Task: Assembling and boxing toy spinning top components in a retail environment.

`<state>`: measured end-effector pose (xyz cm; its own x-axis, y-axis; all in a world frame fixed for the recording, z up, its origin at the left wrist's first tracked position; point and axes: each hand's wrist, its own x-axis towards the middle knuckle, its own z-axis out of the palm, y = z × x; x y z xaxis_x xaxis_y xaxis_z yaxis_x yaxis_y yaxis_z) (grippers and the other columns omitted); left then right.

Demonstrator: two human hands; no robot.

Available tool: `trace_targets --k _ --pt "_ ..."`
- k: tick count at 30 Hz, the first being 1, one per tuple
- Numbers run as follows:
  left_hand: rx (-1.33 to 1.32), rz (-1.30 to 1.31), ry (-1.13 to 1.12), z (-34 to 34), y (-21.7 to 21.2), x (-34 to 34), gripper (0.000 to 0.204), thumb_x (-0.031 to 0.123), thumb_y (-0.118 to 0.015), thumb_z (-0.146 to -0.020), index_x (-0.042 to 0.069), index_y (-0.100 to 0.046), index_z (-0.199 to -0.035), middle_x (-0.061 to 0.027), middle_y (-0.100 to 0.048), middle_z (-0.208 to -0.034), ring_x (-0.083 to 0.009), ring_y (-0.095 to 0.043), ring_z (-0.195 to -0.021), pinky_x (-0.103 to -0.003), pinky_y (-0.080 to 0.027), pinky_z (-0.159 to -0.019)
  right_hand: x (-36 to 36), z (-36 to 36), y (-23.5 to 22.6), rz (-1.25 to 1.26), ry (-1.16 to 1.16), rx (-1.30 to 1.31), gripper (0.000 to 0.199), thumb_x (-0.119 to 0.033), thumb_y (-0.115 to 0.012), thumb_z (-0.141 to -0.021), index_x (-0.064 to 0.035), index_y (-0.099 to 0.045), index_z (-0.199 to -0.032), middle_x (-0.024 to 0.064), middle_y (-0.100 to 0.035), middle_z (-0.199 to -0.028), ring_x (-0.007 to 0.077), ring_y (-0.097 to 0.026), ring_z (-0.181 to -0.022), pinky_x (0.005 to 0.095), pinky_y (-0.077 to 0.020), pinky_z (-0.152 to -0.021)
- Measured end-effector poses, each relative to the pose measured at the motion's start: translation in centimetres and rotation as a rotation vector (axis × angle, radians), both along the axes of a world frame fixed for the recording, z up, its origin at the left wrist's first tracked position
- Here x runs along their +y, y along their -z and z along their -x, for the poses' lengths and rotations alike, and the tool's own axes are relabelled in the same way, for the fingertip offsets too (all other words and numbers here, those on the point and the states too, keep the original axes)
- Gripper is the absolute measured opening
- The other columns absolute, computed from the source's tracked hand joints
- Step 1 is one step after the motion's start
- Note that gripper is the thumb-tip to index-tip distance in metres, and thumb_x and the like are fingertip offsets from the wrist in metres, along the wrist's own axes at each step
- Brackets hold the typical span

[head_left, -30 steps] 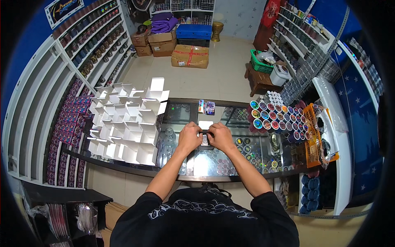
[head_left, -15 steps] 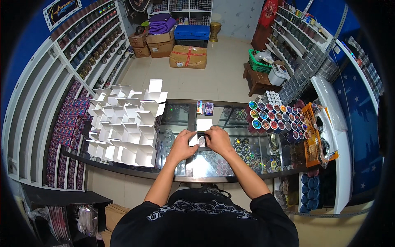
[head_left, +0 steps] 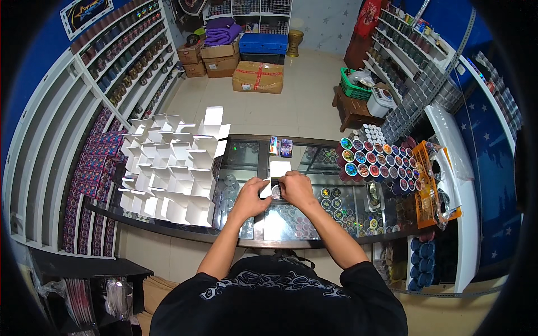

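While both hands stayed at frame centre, the small white box (head_left: 278,171) had gained a raised flap since a second before. Left hand (head_left: 250,199) and right hand (head_left: 297,187) pinched it together, suggesting folding was progressing.

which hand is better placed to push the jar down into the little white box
Right, most likely. The right hand lies over the small round jar at the open white box, while the left hand pinches the box's side, steadying it.

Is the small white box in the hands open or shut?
Open: the small white box has its top flap standing up above both hands, left hand and right hand, over the glass counter.
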<state>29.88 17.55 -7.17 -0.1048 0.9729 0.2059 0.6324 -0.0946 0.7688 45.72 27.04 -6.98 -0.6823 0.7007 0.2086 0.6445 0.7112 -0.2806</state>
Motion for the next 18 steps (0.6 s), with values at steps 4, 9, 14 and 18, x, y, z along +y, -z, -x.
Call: trace_targets --k 4,9,14,18 --pt "-0.010 -0.011 -0.003 0.13 0.45 0.09 0.044 0.014 -0.070 -0.068 -0.004 -0.064 -0.107 -0.0166 -0.060 -0.096 -0.0319 -0.059 -0.093 -0.036 -0.047 -0.084 -0.37 0.03 0.09 -0.021 -0.008 0.006 0.016 -0.014 -0.061 -0.071 -0.0069 -0.072 -0.080 0.0119 -0.064 -0.079 0.0288 -0.063 -0.080 0.0407 -0.0515 -0.072" --pt "-0.035 0.003 -0.007 0.01 -0.05 0.04 0.044 0.013 -0.070 -0.068 -0.005 -0.064 -0.107 -0.0171 -0.060 -0.096 -0.0321 -0.059 -0.093 -0.037 -0.048 -0.084 -0.85 0.13 0.26 -0.033 -0.029 0.044 0.017 -0.014 -0.061 -0.073 -0.0080 -0.073 -0.083 0.0098 -0.065 -0.078 0.0280 -0.062 -0.078 0.0408 -0.0514 -0.069" --pt "-0.026 -0.025 -0.007 0.05 0.34 0.02 0.044 0.013 -0.069 -0.067 -0.005 -0.064 -0.107 -0.0174 -0.061 -0.095 -0.0323 -0.060 -0.092 -0.037 -0.048 -0.084 -0.68 0.23 0.39 -0.042 -0.034 0.001 0.017 -0.013 -0.060 -0.072 -0.0081 -0.073 -0.083 0.0099 -0.065 -0.079 0.0280 -0.061 -0.079 0.0410 -0.0515 -0.069" --pt "-0.038 -0.016 -0.010 0.07 0.33 0.05 0.044 0.013 -0.069 -0.067 -0.005 -0.064 -0.107 -0.0176 -0.061 -0.095 -0.0327 -0.060 -0.091 -0.037 -0.048 -0.083 -0.74 0.32 0.03 -0.027 -0.035 -0.024 0.017 -0.014 -0.060 -0.071 -0.0085 -0.073 -0.082 0.0100 -0.065 -0.080 0.0281 -0.061 -0.079 0.0413 -0.0516 -0.069"
